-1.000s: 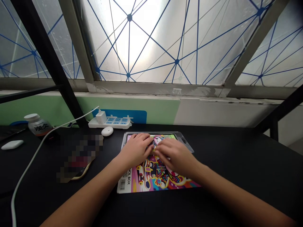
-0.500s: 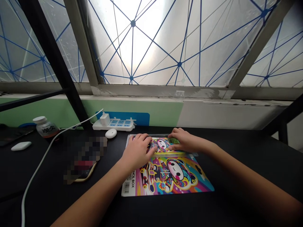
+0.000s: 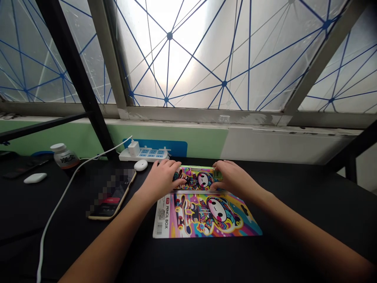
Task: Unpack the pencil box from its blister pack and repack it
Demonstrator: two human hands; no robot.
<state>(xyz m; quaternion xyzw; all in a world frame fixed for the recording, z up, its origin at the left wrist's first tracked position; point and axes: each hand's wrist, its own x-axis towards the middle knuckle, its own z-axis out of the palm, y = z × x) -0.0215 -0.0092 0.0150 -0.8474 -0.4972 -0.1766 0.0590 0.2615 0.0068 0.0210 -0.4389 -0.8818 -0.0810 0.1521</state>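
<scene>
A colourful pencil box (image 3: 196,178) with a cartoon figure sits at the far end of its printed cardboard backing (image 3: 206,216), which reads "PENCIL BOX" and lies flat on the black desk (image 3: 309,204). My left hand (image 3: 160,181) grips the box's left end with curled fingers. My right hand (image 3: 232,179) grips its right end, thumb on the near side. The box looks slightly lifted off the card.
A smartphone (image 3: 110,194) lies left of the card. Behind it are a white earbud case (image 3: 140,165), a white power strip (image 3: 144,153) with a charger and a cable (image 3: 55,208) running to the front left, a bottle (image 3: 63,156) and a white mouse (image 3: 34,177).
My right hand moved from the middle of the card to the box's right end. Both hands now hold the box, which has shifted a little away from me. The clear plastic cover no longer shows.
</scene>
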